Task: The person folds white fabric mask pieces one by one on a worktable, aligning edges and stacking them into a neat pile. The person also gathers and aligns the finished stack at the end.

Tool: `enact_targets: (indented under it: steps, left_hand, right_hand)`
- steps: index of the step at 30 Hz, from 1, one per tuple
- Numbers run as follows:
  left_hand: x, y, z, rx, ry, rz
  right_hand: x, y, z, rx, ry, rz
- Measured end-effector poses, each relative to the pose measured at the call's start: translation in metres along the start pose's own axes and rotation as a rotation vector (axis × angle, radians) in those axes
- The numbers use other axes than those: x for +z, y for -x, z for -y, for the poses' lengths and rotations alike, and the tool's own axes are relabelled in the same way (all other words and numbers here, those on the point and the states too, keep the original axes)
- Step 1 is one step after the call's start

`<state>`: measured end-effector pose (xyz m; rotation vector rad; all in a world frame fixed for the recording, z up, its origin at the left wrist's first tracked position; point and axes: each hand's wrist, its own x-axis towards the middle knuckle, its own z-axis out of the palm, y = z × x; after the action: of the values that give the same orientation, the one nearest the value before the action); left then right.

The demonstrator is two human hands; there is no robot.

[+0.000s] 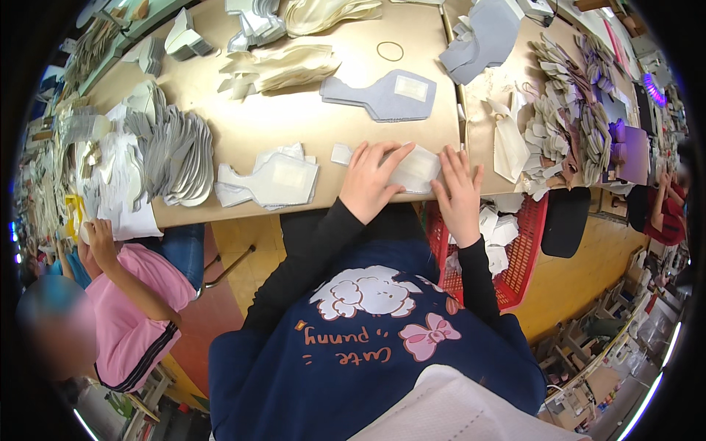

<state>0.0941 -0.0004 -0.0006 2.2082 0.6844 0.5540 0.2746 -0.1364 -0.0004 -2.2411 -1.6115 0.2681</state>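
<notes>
On the table's near edge lies a light grey, paddle-shaped cut piece [416, 169] with a pale patch on it. My left hand [373, 178] rests across its left part, fingers stretched and partly covering it. Along its right side my right hand [460, 197] lies with fingers extended, touching the edge. Neither hand grips anything. To the left sits a small stack of similar whitish pieces [273, 180], each narrow at one end. Beyond my hands is a blue-grey stack of the same shape [382, 95], with a cream rectangle on top.
Bundled grey pieces [176, 154] stand at left, cream bundles [283, 67] farther back, beside a rubber band [390, 51]. More bundles [566, 110] cover the right table. A red basket [521, 272] holding white scraps is below the edge. A co-worker in pink [143, 301] sits at left.
</notes>
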Motion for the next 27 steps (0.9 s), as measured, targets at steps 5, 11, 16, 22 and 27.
enact_targets:
  steps: [5, 11, 16, 22, 27]
  left_hand:
    - [-0.021, -0.017, 0.002, -0.055, 0.376, 0.042]
    - [-0.067, -0.004, -0.028, -0.219, 0.666, -0.287]
    - [-0.1, 0.002, -0.026, -0.29, 0.496, -0.145]
    - [-0.109, 0.019, -0.033, -0.065, 0.134, -0.319]
    - [-0.116, 0.022, -0.023, 0.272, -0.106, -0.527]
  right_hand:
    - [-0.016, -0.014, 0.013, 0.113, -0.464, -0.007]
    - [-0.039, -0.029, 0.043, 0.261, -1.349, -0.073]
    - [-0.045, -0.037, 0.068, 0.16, -1.284, -0.057]
    - [-0.042, -0.048, 0.082, 0.118, -1.287, 0.036]
    - [-0.035, -0.056, 0.087, -0.235, -1.079, -0.013]
